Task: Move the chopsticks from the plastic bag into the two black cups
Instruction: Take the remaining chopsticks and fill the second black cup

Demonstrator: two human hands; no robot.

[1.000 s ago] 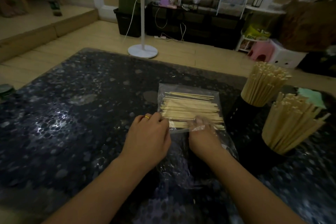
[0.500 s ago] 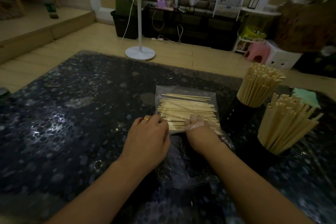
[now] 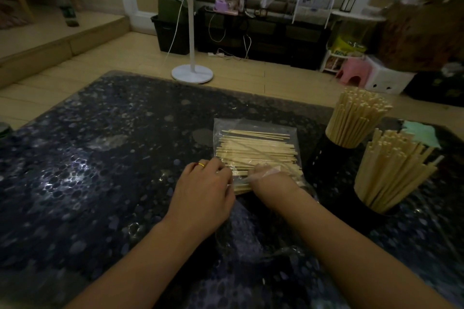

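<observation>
A clear plastic bag (image 3: pixel 253 126) lies flat on the dark table (image 3: pixel 100 158) with a layer of pale wooden chopsticks (image 3: pixel 256 150) inside, lying crosswise. My left hand (image 3: pixel 203 188), with a gold ring, pinches the bag's near left edge. My right hand (image 3: pixel 271 180) is pushed into the bag's open near end, its fingers under the film and on the chopsticks' near side. Two black cups stand at the right, both packed with upright chopsticks: the far cup (image 3: pixel 324 155) and the near cup (image 3: pixel 371 206).
A mint-green scrap (image 3: pixel 419 133) lies behind the near cup. Beyond the table's far edge stand a white fan base (image 3: pixel 192 74), a pink stool (image 3: pixel 354 73) and low black shelving (image 3: pixel 263 32). A dark round object (image 3: pixel 3 128) sits at the table's left edge.
My right hand has slid a little farther into the bag over the chopsticks. The left hand keeps its pinch on the bag's edge. The view has shifted slightly.
</observation>
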